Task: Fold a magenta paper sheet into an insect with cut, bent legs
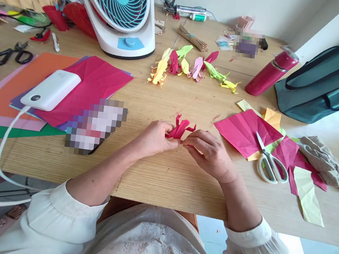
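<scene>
A small folded crimson origami figure [180, 128] with thin bent limbs is held just above the table, near the middle of the view. My left hand [158, 140] grips its left side between thumb and fingers. From the right, my right hand [205, 150] pinches its lower right part with the fingertips, which hide that edge. Several finished origami figures [198, 66] in yellow, green, pink and crimson stand grouped farther back. White-handled scissors [272, 165] lie to the right on crimson paper pieces [247, 131].
Left are stacked coloured sheets [100, 82] under a white power bank [51, 89] with its cable, and black scissors [12, 54]. A fan [119, 12] stands behind them. A red flask [272, 72], a teal bag [321, 84] and a grey cloth [321, 159] are right.
</scene>
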Available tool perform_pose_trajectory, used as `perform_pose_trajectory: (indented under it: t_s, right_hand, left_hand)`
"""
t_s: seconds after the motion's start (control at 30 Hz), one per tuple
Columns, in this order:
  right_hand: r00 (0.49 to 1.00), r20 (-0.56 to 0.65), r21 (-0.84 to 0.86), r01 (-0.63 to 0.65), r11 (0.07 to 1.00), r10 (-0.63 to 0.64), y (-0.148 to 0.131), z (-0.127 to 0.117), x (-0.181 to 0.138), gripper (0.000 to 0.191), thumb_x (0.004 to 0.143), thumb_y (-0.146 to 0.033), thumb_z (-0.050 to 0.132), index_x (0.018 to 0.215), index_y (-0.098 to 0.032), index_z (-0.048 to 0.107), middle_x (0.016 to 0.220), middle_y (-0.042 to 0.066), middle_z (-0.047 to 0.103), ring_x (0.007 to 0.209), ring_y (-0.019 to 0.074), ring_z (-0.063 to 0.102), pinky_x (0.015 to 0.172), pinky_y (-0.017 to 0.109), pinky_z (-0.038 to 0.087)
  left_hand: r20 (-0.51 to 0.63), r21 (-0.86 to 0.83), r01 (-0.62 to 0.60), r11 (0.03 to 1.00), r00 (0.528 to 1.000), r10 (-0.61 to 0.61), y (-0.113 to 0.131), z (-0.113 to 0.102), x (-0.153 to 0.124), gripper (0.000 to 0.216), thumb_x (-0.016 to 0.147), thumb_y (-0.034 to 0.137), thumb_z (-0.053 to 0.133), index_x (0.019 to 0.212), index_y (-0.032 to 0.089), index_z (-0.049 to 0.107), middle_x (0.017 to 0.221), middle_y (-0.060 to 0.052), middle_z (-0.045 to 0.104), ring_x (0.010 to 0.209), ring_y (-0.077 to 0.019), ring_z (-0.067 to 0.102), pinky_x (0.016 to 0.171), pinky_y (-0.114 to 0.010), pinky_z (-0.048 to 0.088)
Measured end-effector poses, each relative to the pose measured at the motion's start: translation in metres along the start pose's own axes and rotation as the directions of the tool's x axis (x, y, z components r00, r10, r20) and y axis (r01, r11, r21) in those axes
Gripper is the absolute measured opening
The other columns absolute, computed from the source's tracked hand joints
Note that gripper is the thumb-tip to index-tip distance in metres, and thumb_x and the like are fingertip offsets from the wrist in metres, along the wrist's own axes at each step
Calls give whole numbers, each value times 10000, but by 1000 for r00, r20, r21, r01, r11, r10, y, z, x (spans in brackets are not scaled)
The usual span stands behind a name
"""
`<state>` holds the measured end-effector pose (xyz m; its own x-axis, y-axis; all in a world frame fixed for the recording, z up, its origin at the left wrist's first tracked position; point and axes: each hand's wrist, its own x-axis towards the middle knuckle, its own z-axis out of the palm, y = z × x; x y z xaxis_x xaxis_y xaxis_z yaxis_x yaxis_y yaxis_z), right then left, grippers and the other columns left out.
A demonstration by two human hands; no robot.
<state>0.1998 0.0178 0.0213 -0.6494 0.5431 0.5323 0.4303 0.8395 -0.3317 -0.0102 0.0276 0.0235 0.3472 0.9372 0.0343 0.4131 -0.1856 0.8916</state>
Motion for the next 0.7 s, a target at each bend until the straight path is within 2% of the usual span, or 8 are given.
perform_pose_trajectory:
  t_s: [0.1, 0.27, 0.4, 0.5, 0.7]
  right_hand:
    - [999, -40, 52, -26, 998, 28, -1, 0, -1, 160, 986, -138, 521, 1048, -218, 645, 956, 83, 689, 874, 195, 657, 768, 342, 514]
    - [998, -50, 58, -25, 998, 28, -1, -2, -1, 161, 979, -127, 532, 1052, -216, 645, 951, 84, 681, 863, 192, 650, 765, 338, 512]
    - [998, -57, 56, -20, 998, 23, -1, -1, 0, 151, 979, -125, 532, 1045, -206, 641, 933, 82, 677, 846, 189, 644, 745, 333, 512]
    - [997, -71, 74, -18, 997, 23, -2, 0, 1, 146, 974, -123, 539, 1037, -207, 641, 926, 77, 675, 841, 190, 649, 743, 333, 520]
    - [995, -71, 106, -69, 992, 77, -2, 4, 0, 126, 967, -132, 548, 1016, -215, 629, 923, 69, 664, 844, 197, 651, 749, 341, 524]
  left_hand:
    - [34, -50, 26, 998, 999, -24, -3, -2, 2, 200, 755, 333, 687, 691, 144, 694, 675, 8, 636, 662, -153, 574, 588, -238, 381]
    - [100, -126, 94, 988, 992, -82, -6, -5, 3, 331, 835, 447, 628, 774, 147, 753, 629, 16, 630, 601, -141, 540, 564, -245, 335]
    - [129, -146, 117, 982, 987, -98, -6, -5, 2, 287, 791, 424, 679, 788, 145, 745, 653, 20, 644, 611, -140, 554, 571, -237, 357]
    - [111, -134, 132, 982, 987, -118, -5, -3, 1, 237, 759, 379, 700, 766, 143, 726, 656, 20, 642, 619, -149, 567, 574, -237, 384]
    - [31, -29, 46, 999, 999, -45, -2, 0, 0, 174, 748, 276, 658, 633, 147, 637, 644, 17, 601, 644, -141, 556, 587, -230, 378]
